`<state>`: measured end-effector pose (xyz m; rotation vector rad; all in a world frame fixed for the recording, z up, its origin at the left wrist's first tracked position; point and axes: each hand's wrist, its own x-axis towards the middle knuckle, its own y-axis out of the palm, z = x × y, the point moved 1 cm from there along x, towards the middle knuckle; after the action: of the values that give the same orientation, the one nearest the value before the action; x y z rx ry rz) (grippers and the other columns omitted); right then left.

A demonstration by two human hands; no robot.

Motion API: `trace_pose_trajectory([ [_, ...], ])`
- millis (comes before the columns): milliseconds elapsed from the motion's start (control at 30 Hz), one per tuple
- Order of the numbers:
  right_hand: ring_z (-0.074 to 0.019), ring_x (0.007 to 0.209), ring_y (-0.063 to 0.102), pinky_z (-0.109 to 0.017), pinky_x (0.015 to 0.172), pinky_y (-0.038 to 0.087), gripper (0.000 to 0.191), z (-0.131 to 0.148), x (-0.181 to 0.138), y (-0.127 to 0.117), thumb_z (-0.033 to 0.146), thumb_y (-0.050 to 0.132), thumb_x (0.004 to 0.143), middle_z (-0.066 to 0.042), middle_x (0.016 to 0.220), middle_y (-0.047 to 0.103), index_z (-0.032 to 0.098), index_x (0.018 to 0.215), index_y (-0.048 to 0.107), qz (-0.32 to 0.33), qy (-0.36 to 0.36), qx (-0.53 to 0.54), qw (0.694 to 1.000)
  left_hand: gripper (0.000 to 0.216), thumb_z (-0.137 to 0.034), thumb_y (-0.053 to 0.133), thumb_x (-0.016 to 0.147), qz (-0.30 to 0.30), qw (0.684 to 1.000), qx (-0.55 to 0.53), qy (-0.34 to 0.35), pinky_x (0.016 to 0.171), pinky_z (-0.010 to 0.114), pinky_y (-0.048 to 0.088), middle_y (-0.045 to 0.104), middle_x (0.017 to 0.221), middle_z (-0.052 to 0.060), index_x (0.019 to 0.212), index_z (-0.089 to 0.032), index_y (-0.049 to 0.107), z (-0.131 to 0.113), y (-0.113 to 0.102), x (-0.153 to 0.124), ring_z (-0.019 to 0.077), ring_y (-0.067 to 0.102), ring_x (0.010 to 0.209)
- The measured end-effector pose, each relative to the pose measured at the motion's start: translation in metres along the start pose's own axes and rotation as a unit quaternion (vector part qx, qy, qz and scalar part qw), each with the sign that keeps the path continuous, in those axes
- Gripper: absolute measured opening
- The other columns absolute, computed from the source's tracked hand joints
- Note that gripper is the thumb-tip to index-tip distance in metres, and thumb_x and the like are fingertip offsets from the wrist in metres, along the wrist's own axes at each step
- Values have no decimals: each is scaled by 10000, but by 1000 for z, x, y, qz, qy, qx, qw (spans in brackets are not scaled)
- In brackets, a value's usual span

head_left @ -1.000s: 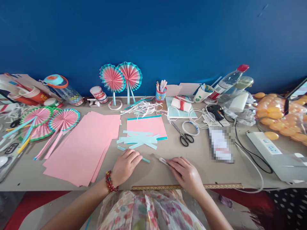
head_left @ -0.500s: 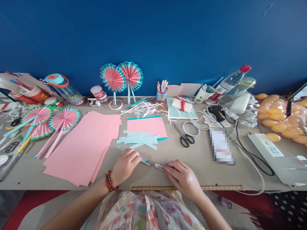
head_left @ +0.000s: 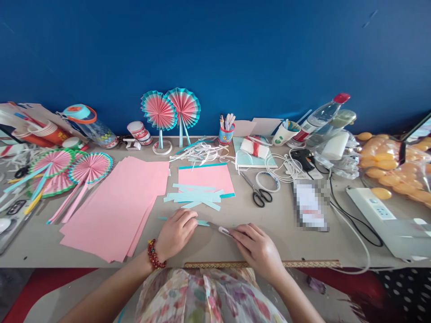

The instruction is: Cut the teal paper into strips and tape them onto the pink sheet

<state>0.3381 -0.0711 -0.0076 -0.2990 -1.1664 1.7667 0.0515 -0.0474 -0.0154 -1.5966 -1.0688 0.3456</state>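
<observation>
My left hand [head_left: 178, 233], with a red bead bracelet at the wrist, has its fingers closed on a narrow light-blue paper strip [head_left: 203, 222]. The strip sticks out on both sides of the hand. My right hand [head_left: 254, 244] grips a white-handled utility knife [head_left: 225, 231], its thin blade pointing left and meeting the strip's right end. Just beyond my hands, several pale-blue strips [head_left: 195, 196] lie loosely stacked, partly over a pink sheet [head_left: 205, 175] with blue edges.
Stacked pink paper [head_left: 114, 206] covers the left of the desk, beside folded paper fans [head_left: 90, 167]. Scissors [head_left: 259, 195], a tape roll [head_left: 268, 181] and a phone [head_left: 310, 206] lie to the right. Paper scraps [head_left: 198, 152] and a pen cup [head_left: 226, 133] stand behind; a power strip [head_left: 373, 215] is far right.
The knife's blade has come to the strip's right end, where a gap showed before. The strip lies more level now. Both hands have barely shifted.
</observation>
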Motion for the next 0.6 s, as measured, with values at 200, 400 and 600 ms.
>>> trace_pose_trajectory([
  [200,-187,875,593,-321,773,527,320,-3,1,-1,100,497,948,-83,1013,661,210,1200,659,-21,2,4,1000,214,-162,417,1017,1,1000,5,-3,896,370,477,656,989,49,967,-194,623,1,-1,2,197,574,967],
  [400,-190,873,622,-337,799,528,302,-7,2,-9,117,516,947,-77,992,675,217,1190,664,-76,11,-9,997,272,-114,421,994,-10,995,72,74,855,351,454,669,1044,49,943,-227,664,-2,-29,5,184,583,903],
  [600,-202,859,639,-348,781,539,278,-17,3,-11,186,516,959,-79,979,679,241,1172,685,-110,49,-11,993,256,-129,398,1013,59,972,7,227,872,306,477,694,1140,31,1005,-223,636,6,-47,15,148,627,911],
])
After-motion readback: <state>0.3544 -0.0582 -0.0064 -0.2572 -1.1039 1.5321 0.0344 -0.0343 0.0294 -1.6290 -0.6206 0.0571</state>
